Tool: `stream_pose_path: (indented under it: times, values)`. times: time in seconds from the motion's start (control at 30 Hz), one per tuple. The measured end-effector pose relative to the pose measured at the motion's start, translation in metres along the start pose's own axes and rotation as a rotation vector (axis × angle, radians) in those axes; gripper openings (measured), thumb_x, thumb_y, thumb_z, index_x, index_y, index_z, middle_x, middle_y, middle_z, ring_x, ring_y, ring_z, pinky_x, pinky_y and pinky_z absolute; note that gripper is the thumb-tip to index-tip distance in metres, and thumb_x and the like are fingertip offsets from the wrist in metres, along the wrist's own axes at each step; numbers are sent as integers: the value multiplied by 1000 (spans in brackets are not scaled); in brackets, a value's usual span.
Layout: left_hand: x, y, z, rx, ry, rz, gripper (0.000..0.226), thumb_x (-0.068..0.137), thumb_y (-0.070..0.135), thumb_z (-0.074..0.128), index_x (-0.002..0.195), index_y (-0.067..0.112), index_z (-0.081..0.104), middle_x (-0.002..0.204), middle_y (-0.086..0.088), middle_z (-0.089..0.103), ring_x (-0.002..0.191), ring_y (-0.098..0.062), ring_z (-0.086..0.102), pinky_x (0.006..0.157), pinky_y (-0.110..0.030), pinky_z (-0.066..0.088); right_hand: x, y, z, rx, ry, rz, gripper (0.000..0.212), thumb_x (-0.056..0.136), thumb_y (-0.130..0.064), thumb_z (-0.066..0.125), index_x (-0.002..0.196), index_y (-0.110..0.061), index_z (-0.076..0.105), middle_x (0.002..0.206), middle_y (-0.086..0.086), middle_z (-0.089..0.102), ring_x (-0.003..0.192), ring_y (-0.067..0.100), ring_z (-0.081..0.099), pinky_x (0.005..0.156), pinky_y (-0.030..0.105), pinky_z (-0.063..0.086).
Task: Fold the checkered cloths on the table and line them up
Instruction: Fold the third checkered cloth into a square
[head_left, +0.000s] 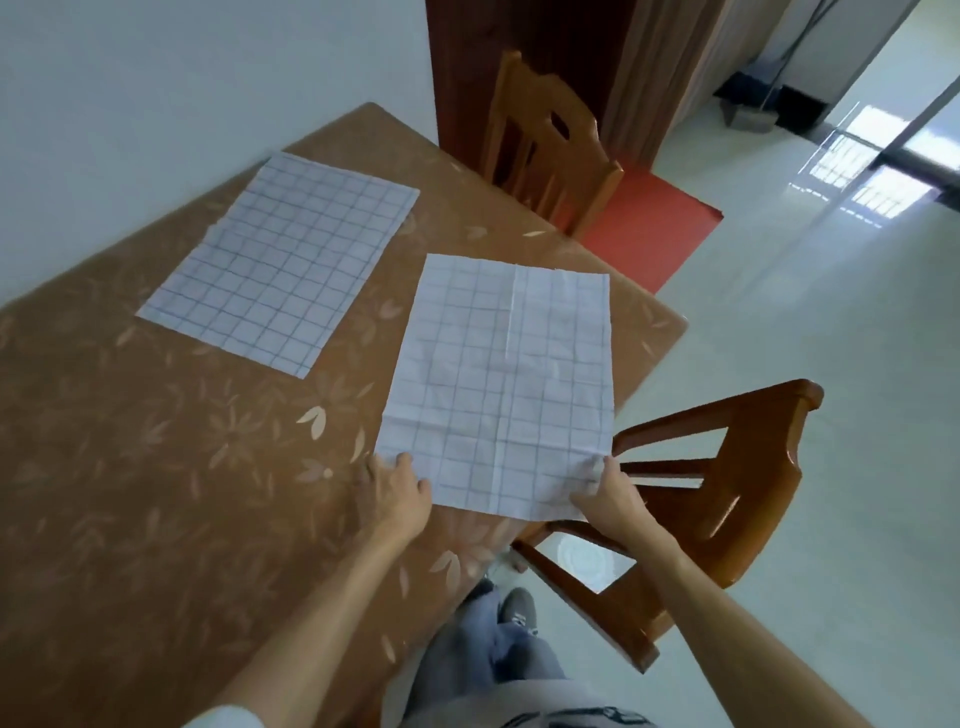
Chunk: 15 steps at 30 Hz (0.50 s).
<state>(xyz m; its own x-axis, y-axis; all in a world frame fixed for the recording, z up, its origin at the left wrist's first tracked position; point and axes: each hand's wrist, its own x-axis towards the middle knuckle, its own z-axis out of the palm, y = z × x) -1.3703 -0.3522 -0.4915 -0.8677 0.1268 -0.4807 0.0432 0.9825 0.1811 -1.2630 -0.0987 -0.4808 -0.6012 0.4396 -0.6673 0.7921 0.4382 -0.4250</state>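
Note:
Two white cloths with a thin blue check lie spread flat on the brown leaf-patterned table (156, 493). The nearer cloth (498, 384) lies by the table's right edge, creased down its length. My left hand (395, 488) pinches its near left corner, thumb on top. My right hand (608, 493) pinches its near right corner, which reaches past the table edge. The farther cloth (280, 260) lies flat and untouched toward the wall, up and left of the nearer one.
A dark wooden chair (717, 493) stands close to the table's right edge, just behind my right hand. A lighter wooden chair (545, 145) stands at the table's far end. A white wall borders the table's left side. Pale tiled floor lies to the right.

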Motion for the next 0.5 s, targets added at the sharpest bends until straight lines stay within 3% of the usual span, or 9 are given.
stream_pose_path:
  times: [0.07, 0.13, 0.23, 0.3, 0.43, 0.5]
  values:
    - [15, -12, 3, -24, 11, -28, 39, 98, 34, 49, 135, 21, 53, 144, -15, 36, 124, -34, 47, 100, -45, 47, 13, -1, 2, 19, 15, 54, 61, 91, -20, 58, 143, -4, 30, 137, 17, 41, 124, 35, 47, 98, 43, 46]
    - [28, -20, 6, -64, 48, -33, 32, 97, 31, 54, 128, 24, 59, 140, -11, 40, 114, -31, 55, 91, -45, 53, 25, -3, 4, 68, 48, 65, 64, 91, -24, 60, 144, -8, 29, 140, 19, 40, 121, 36, 48, 96, 44, 47]
    - [37, -23, 7, -116, 80, -40, 22, 93, 28, 63, 115, 24, 63, 124, -6, 45, 91, -27, 62, 79, -42, 57, 35, -9, 7, 144, 95, 38, 66, 93, -28, 59, 147, -13, 25, 125, 18, 54, 96, 27, 59, 73, 38, 54]
    - [39, -26, 7, -119, 53, -47, 24, 92, 25, 67, 114, 24, 60, 121, -5, 47, 87, -25, 62, 77, -41, 56, 37, -12, 5, 128, 139, 28, 66, 93, -29, 61, 148, -16, 27, 114, 14, 60, 83, 22, 63, 59, 31, 52]
    - [33, -30, 10, -117, -41, -12, 39, 90, 16, 69, 119, 24, 45, 113, -4, 63, 93, -25, 66, 66, -34, 49, 37, -12, -1, 93, 101, -24, 58, 91, -23, 62, 144, -23, 37, 91, 6, 63, 74, 19, 60, 62, 32, 50]
    - [25, -30, 10, -118, -59, -18, 34, 94, 18, 64, 120, 24, 43, 105, -5, 69, 91, -26, 69, 63, -35, 50, 37, -13, -6, 90, 78, -71, 49, 91, -15, 59, 137, -23, 46, 82, 1, 59, 60, 13, 54, 52, 27, 46]
